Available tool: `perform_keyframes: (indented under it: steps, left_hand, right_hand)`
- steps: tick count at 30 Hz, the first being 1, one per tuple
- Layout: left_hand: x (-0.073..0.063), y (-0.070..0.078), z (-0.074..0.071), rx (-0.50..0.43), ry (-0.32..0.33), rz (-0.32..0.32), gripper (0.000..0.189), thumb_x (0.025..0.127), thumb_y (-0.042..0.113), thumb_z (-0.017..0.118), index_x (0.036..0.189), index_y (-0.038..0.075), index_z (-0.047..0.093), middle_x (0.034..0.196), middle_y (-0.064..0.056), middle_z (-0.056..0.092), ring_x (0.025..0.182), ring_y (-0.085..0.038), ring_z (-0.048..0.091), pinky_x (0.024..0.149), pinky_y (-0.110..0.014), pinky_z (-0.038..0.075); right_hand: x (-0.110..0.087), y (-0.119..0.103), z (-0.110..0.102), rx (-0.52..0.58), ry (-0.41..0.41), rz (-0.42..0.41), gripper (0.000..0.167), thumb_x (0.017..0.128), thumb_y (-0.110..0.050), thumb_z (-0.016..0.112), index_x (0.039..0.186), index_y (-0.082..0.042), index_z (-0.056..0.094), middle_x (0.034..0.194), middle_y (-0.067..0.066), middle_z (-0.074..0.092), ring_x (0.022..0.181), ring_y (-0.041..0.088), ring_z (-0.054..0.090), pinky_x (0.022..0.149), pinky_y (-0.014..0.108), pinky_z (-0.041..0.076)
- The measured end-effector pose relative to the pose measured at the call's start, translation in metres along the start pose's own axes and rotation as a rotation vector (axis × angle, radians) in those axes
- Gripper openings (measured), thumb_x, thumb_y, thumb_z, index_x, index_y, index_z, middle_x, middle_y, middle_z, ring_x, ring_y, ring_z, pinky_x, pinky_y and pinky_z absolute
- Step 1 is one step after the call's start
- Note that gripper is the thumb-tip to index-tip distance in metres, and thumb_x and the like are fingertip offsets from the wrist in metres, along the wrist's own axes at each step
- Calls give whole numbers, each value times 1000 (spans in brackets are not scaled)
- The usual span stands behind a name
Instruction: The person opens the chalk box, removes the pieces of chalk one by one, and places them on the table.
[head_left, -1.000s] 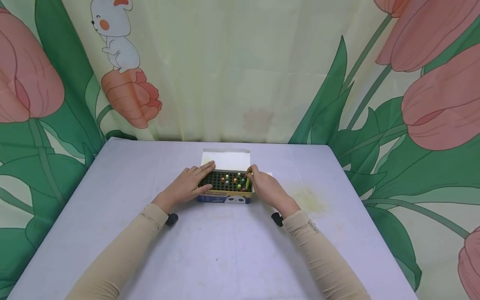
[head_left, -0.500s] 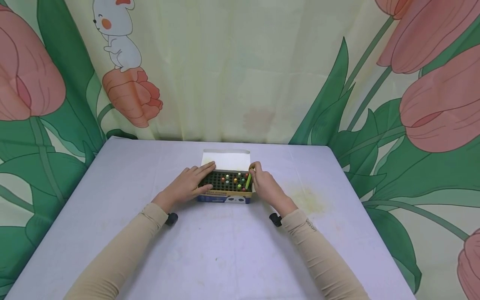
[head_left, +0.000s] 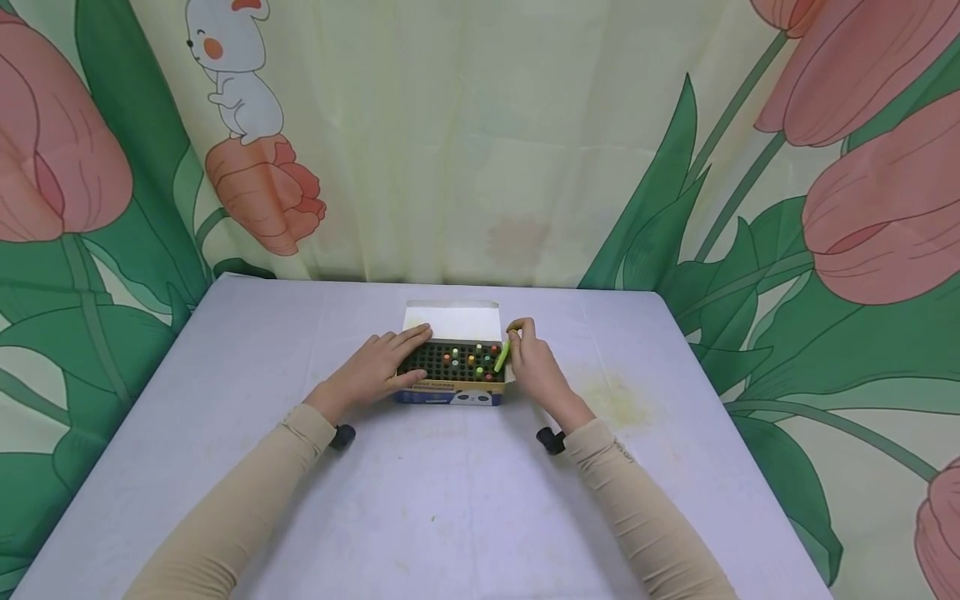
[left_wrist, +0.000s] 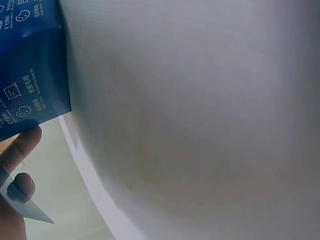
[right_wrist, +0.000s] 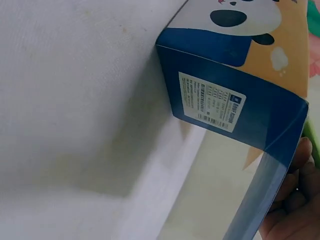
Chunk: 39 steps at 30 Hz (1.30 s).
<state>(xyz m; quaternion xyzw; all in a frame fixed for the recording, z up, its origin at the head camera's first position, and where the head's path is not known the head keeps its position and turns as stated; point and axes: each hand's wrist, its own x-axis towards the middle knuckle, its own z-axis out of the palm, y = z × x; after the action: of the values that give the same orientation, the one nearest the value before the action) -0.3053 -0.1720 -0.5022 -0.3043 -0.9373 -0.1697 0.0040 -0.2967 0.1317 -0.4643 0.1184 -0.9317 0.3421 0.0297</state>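
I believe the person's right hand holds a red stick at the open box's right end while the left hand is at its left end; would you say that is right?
Not quite: the head view shows that the stick in the right hand is light green, not red.

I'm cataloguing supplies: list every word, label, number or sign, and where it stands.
Chalk box, blue side: palette and square icons; Chinese, possibly "专用"; smaller print unreadable.
White sticker on its end: barcode; print too small.
Yellow band on the front: lettering blurred.
Right sleeve: lettering blurred.
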Motion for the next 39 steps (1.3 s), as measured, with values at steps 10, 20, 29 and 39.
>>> perform_keyframes:
  steps: [10,20,29,39]
  left_hand:
    - [6,-2,0,21,8,14,75,106,62,44,167,25,21,172,1,23,137,-35,50,108,-59,39]
    - [5,2,-3,13,-2,10,74,106,59,46,167,23,23,172,-1,25,137,-36,51,109,-58,40]
    - [5,4,-5,5,-17,13,74,107,57,46,167,21,22,172,-2,24,137,-38,51,110,-60,39]
    - [0,2,-3,27,-13,19,75,107,57,46,167,20,23,172,-3,25,135,-37,53,106,-61,41]
  right_hand:
    - [4,15,-17,112,138,-26,27,115,-20,29,130,-2,44,91,16,69,70,25,60,63,36,47]
    - [1,20,-27,320,169,28,29,115,-21,37,132,-5,55,110,15,63,86,25,73,67,25,56]
    - [-1,32,-46,313,260,101,28,111,-28,49,129,-11,65,109,13,67,79,23,70,65,27,52]
    - [-9,60,-59,290,312,184,27,106,-30,61,124,-12,71,106,15,75,67,16,70,61,30,53]
